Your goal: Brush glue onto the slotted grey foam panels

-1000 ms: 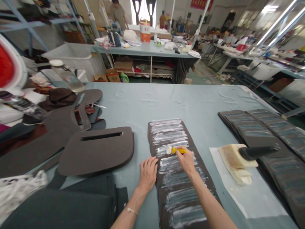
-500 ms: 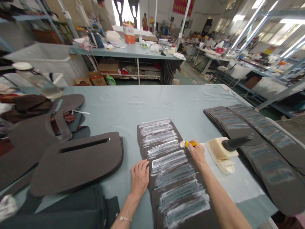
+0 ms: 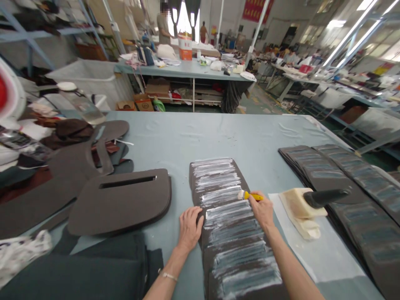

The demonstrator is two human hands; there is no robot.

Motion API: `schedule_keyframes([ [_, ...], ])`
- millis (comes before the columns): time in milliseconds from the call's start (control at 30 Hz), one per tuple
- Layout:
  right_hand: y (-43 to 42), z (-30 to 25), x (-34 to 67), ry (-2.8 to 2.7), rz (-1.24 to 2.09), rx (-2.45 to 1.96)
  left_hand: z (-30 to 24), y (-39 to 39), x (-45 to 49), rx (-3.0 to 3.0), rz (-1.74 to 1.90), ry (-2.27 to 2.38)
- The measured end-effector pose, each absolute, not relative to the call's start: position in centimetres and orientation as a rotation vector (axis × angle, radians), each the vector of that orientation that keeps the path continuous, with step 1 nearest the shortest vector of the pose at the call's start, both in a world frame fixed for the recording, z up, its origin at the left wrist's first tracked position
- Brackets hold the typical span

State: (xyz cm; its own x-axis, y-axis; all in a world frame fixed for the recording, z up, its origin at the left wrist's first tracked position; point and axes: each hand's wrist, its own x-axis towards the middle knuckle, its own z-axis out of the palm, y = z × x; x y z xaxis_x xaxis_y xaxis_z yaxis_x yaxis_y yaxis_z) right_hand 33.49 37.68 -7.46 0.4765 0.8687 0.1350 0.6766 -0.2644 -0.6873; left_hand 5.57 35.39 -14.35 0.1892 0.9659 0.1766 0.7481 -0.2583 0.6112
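Several dark, round-ended panels (image 3: 233, 227) lie overlapping in a column before me, crossed by bands of wet white coating; the nearer bands look thinner and greyer. My right hand (image 3: 262, 210) grips the yellow handle of a small brush (image 3: 247, 195). Its white-coated bristles touch the right end of a white band. My left hand (image 3: 189, 227) rests at the left edge of the panels, fingers extended and holding nothing. Right of the brush, a cream-coloured, block-like container (image 3: 298, 202) with a thick black handle (image 3: 326, 197) sits on a white sheet (image 3: 334, 254).
Coated dark panels (image 3: 331, 183) are stacked at the right. On the left lie slotted dark panels (image 3: 125, 204), folded dark fabric (image 3: 93, 266) and a clear jar (image 3: 84, 104). Beyond this table stand a grey bin (image 3: 93, 75), another worktable (image 3: 175, 71) and two people.
The view has swung left, so everything appears shifted right. Relative to the panels, my right hand has moved the brush slightly left onto the band. My left hand stays at the panel edge.
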Motion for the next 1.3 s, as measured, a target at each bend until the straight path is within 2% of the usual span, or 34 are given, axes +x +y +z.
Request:
schedule_keyframes([
  [267, 40.5, -8.4, 22.8, -1.535, 0.687, -1.641, -14.7, 37.3, 5.8, 2.127, 0.746, 1.671],
  [467, 41.3, -8.0, 21.0, -1.628, 0.366, -1.758, -15.1, 37.2, 5.7, 2.17, 0.751, 1.676],
  [600, 41.2, -7.9, 24.4, -1.723, 0.464, -1.716, -15.3, 37.3, 5.7, 2.205, 0.772, 1.678],
  [833, 41.6, -8.9, 36.3, -1.341, 0.179, -2.105, -15.3, 37.3, 5.5, 2.227, 0.79, 1.67],
  [1000, 40.6, -8.6, 35.1, -1.491, 0.24, -1.985, -15.2, 37.2, 5.6, 2.217, 0.789, 1.664],
  [1167, 40.4, -8.9, 35.1, -1.407, 0.15, -2.059, -15.4, 37.1, 5.6, 2.183, 0.809, 1.65],
  [1300, 39.2, -8.6, 35.1, -1.361, 0.236, -2.031, -15.8, 37.6, 5.2, 2.077, 0.818, 1.614],
])
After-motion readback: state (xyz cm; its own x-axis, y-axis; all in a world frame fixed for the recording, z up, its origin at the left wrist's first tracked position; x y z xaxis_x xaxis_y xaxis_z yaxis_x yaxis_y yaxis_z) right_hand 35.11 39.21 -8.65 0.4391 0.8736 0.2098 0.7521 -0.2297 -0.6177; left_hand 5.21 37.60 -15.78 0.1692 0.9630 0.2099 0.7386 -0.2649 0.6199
